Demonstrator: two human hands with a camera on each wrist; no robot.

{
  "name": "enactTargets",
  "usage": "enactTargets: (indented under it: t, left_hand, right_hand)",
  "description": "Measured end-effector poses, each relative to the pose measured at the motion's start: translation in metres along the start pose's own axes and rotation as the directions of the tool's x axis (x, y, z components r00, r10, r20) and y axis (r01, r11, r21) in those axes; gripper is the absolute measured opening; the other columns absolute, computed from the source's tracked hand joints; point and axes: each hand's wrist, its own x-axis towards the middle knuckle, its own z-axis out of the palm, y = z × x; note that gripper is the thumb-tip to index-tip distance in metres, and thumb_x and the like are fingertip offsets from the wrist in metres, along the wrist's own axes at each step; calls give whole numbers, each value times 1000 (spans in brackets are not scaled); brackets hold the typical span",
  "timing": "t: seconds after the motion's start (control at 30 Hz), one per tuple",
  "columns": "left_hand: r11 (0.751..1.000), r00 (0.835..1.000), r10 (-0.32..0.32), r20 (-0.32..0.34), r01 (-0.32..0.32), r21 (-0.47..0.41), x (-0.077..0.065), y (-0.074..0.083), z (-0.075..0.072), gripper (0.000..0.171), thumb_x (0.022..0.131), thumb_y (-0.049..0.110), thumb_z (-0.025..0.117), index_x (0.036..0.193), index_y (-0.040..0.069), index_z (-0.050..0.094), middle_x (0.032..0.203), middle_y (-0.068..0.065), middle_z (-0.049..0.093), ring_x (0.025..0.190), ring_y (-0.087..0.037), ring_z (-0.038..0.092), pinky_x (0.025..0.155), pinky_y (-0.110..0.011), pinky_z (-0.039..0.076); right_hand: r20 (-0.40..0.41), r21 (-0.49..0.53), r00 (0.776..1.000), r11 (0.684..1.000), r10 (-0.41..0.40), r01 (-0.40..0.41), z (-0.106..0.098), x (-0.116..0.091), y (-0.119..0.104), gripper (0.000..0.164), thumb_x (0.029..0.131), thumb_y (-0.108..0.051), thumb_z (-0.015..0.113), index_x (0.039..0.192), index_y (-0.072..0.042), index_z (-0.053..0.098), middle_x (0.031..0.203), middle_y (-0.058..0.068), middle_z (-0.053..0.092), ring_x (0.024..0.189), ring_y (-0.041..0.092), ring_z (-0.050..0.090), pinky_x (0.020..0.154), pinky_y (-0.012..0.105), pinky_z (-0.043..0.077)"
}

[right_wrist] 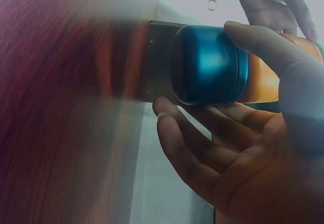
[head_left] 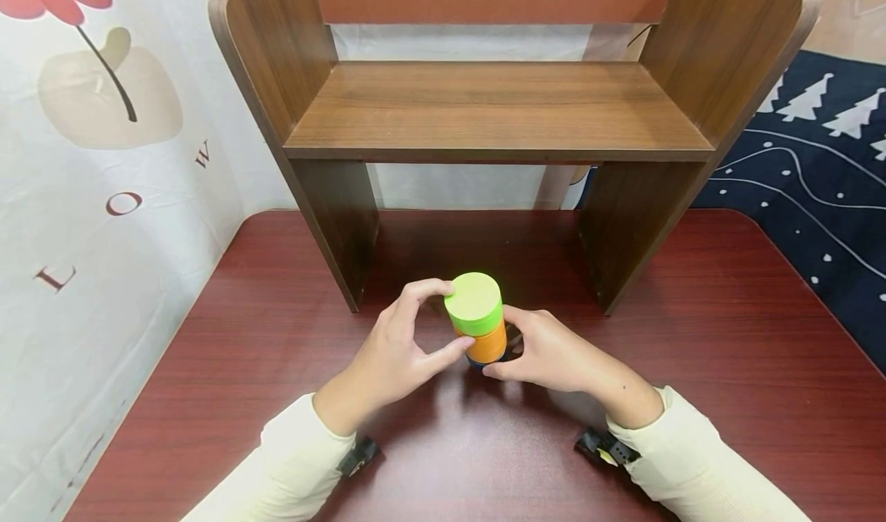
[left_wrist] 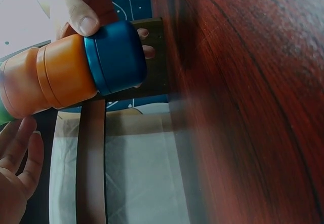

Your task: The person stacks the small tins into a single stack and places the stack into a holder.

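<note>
A cylindrical container (head_left: 487, 346) stands nearly upright between both hands, with a lime-green lid (head_left: 475, 299), an orange middle and a blue base (left_wrist: 117, 57). My left hand (head_left: 394, 355) holds the top part, its index finger at the lid's far rim and its thumb against the near side just below. From the right, my right hand (head_left: 552, 350) grips the lower part. Its thumb (right_wrist: 263, 41) lies across the blue base in the right wrist view, with other fingers behind and under. Both wrist views show a gap between base and tabletop.
The dark red tabletop (head_left: 208, 399) spreads around the hands. A brown wooden shelf unit (head_left: 498, 111) stands behind, its two side panels reaching down to the table. A white printed curtain (head_left: 124, 222) hangs at left, a navy one with trees (head_left: 817, 176) at right.
</note>
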Motion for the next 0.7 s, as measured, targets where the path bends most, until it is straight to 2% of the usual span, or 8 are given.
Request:
enactTargets:
  t: [0.2, 0.43, 0.7]
  left_hand:
    - [1000, 1000, 6, -6, -6, -3, 0, 0, 0, 66, 77, 14, 86, 127, 1, 45, 120, -10, 64, 113, -22, 64, 105, -28, 46]
    - [1000, 1000, 14, -21, -14, -7, 0, 0, 1, 65, 76, 14, 86, 125, 0, 46, 117, -10, 64, 111, -23, 64, 103, -32, 48]
    - [1000, 999, 17, -41, -17, -15, 0, -1, 1, 64, 76, 14, 87, 124, 0, 46, 116, -11, 64, 110, -23, 65, 102, -31, 49]
  right_hand:
    - [1, 0, 1000, 1000, -3, 3, 0, 0, 0, 48, 78, -25, 85, 119, -19, 60, 101, -10, 72, 90, 11, 71, 81, 32, 58]
    - [-4, 2, 1000, 1000, 0, 0, 0, 0, -1, 50, 78, -25, 86, 120, -18, 60, 102, -9, 72, 90, 11, 72, 82, 31, 58]
    - [-6, 9, 1000, 1000, 7, -7, -2, 0, -2, 50, 78, -24, 86, 120, -17, 60, 102, -7, 72, 90, 11, 72, 82, 30, 58]
